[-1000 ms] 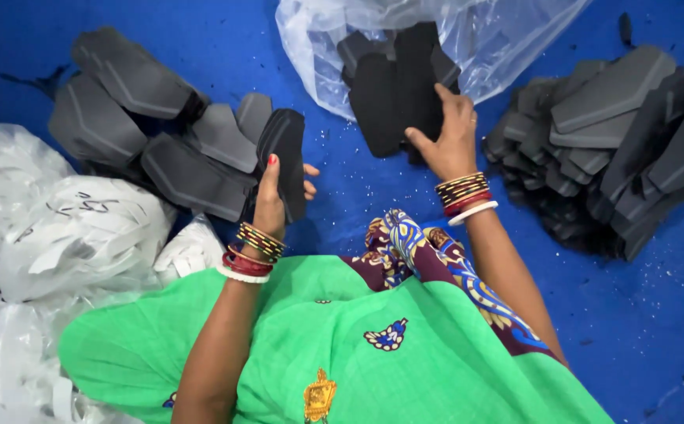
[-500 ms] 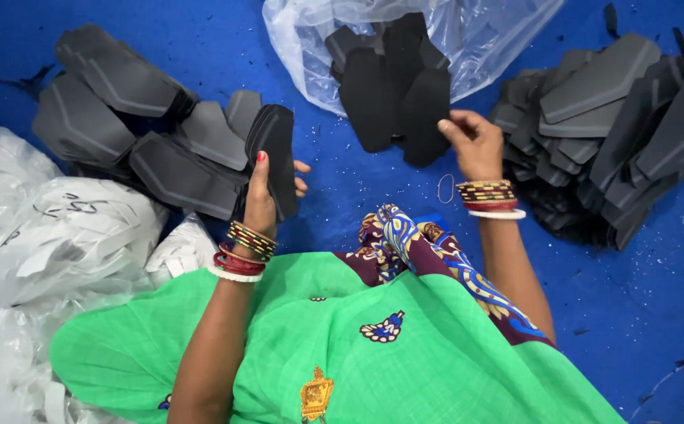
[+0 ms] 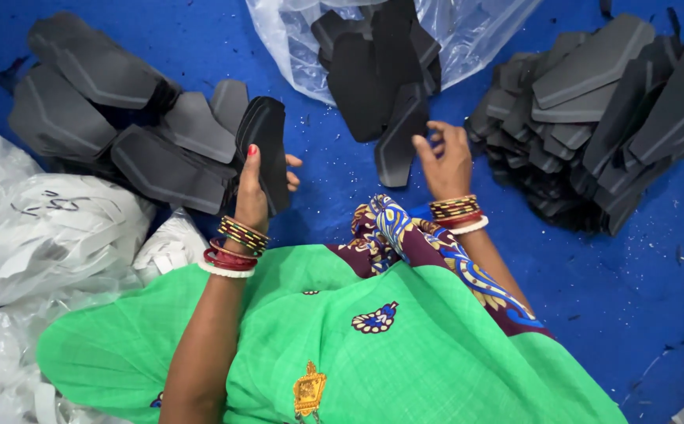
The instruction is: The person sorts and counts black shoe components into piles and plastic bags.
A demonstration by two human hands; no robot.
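Clamped in the left hand (image 3: 257, 182), a stack of black foam pieces (image 3: 266, 149) is being held upright at centre left, thumb in front, fingers wrapped behind. One black foam piece (image 3: 399, 145) is being pinched at its lower edge by the right hand (image 3: 444, 161), just below the clear plastic bag (image 3: 468, 39) at top centre. Dark piles are lying upper left (image 3: 106, 118) and upper right (image 3: 601, 118) on the blue floor (image 3: 640, 298).

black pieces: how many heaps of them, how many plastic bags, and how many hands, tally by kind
Heaps of black pieces on the blue floor: 3, a left heap, a right heap and a middle heap on clear plastic
Clear plastic bag: 1
White bags: at least 2, their edges are unclear
Hands: 2, left hand gripping a stack of black pieces, right hand on a single black piece
Total: 8
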